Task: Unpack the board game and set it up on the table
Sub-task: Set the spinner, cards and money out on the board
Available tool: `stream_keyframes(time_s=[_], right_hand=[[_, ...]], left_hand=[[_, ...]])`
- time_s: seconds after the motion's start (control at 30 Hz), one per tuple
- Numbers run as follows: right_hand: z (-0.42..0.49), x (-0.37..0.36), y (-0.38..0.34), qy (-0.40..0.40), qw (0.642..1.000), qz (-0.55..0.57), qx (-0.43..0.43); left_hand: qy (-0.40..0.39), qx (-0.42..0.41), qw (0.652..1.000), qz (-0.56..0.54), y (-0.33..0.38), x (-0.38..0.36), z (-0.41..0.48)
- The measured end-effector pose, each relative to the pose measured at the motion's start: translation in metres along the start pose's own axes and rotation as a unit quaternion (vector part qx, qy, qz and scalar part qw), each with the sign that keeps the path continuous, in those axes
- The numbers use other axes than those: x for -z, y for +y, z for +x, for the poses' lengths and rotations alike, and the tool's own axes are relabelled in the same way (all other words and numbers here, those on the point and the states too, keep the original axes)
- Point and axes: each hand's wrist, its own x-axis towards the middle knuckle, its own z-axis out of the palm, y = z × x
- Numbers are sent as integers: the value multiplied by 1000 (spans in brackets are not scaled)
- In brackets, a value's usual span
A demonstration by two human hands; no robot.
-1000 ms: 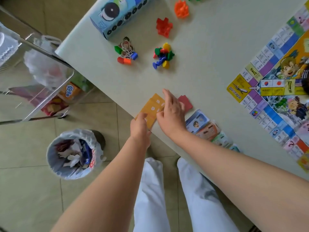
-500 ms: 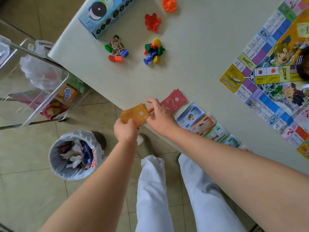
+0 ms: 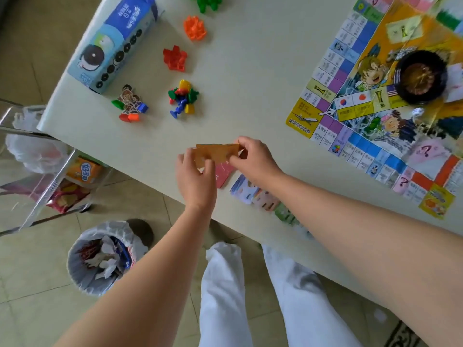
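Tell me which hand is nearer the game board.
Right. The right hand holds the orange cards at the end toward the game board; the left hand grips their other end, farther from it.

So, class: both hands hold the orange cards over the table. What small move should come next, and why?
Probably lay the orange cards down beside the red cards: left hand and right hand pinch them in the air, and the other piles lie in a row there.

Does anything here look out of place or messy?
The paper game board is creased and does not lie flat, and a small crumpled scrap sits on it. The blue box lies close to the edge of the table. Nothing looks spilled.
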Motion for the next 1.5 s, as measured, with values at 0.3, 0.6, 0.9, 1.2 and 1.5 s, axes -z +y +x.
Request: stream_keyframes(time_s=[0.3,0.6,0.9,1.2,1.5], right_hand=[[-7,123,86,219,975,-43,10],[-6,193,158,295,954,-48,-12],[-8,198,182,304,952,-29,25],[2,199,188,247,969,-32,7],[4,237,181,269,961,-68,-7]], left_hand=[[-113,-141,981,76,73,-124,-15],[-223,-185,943,165,100,-228,-24],[-201,-232,934,182,96,-250,-29],[-209,-242,910,263,94,-254,-22],[-242,-239,920,194,125,-276,-38]])
